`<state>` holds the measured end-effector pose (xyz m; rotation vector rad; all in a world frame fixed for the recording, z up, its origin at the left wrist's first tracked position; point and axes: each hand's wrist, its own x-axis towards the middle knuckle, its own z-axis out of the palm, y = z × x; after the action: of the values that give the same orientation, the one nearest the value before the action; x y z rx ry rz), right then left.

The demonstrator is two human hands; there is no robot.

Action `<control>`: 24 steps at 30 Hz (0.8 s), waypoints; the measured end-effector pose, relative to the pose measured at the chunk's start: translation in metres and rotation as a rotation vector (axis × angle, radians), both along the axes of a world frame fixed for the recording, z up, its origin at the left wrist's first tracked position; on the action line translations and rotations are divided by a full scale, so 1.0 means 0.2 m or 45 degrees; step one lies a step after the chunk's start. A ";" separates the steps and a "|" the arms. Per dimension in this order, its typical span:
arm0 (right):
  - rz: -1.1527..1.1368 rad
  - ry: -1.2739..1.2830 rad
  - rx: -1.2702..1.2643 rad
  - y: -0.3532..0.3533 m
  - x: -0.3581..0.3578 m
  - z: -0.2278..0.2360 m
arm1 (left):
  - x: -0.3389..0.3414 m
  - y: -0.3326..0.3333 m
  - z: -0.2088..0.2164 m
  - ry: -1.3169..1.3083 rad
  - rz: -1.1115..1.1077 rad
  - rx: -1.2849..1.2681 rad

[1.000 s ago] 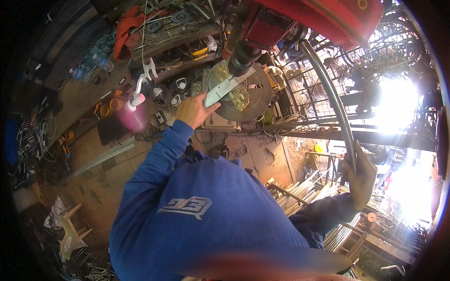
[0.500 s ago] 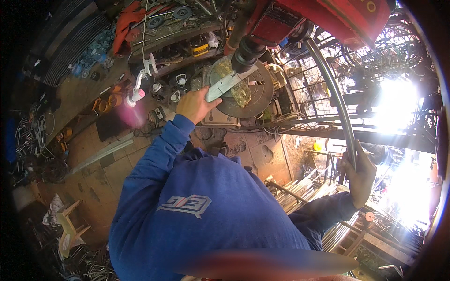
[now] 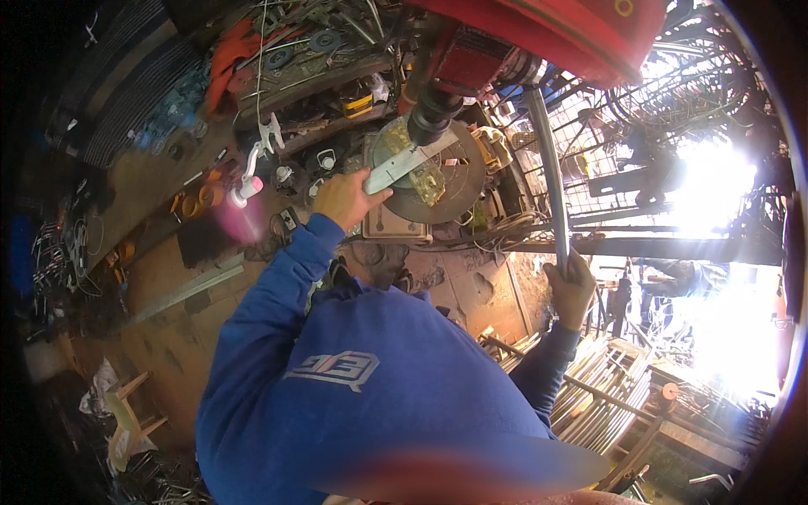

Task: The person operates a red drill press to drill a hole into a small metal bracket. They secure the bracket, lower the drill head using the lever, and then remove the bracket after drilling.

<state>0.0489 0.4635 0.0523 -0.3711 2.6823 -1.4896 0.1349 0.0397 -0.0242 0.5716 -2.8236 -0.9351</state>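
My left hand (image 3: 343, 200) is closed on the near end of a flat grey metal bar (image 3: 396, 171). The bar lies slantwise over a rough block (image 3: 428, 185), on the round table (image 3: 471, 178) of a red drill press (image 3: 547, 29). Above the bar's far part sits the dark chuck (image 3: 433, 118); whether a bit touches the metal is hidden. Off to the right, my right hand (image 3: 572, 290) is wrapped round the lower end of the press's long metal lever (image 3: 550, 160).
A white lamp (image 3: 250, 172) stands left of the press. Behind is a cluttered workbench (image 3: 316, 76) with a yellow-and-black case (image 3: 358, 105). Several metal tubes (image 3: 593, 404) lie on a rack at the right. A small wooden stool (image 3: 126, 421) stands at the lower left.
My right hand has swung the lever leftward, toward my body. The chuck shows slightly lower in the picture. My left hand keeps hold of the bar in nearly the same spot.
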 end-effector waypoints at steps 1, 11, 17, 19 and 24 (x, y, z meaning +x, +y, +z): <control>0.022 0.048 0.038 0.00 0.01 0.00 | 0.00 -0.01 0.00 -0.025 -0.021 0.019; 0.036 -0.018 0.601 0.00 0.00 0.39 | -0.03 -0.10 -0.01 -0.008 -0.115 -0.094; 0.031 0.067 0.740 -0.05 0.10 0.96 | -0.04 -0.10 -0.02 -0.049 -0.108 -0.074; 0.013 0.088 0.734 -0.05 0.09 0.95 | -0.03 -0.08 -0.02 -0.057 -0.096 -0.050; 0.066 0.168 0.659 0.02 0.08 0.88 | -0.02 -0.05 -0.03 -0.047 -0.072 0.012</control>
<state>0.0657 0.4679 0.2277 -0.5076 2.9897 -0.7314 0.1319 0.0288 -0.0294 0.5175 -2.8836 -0.9576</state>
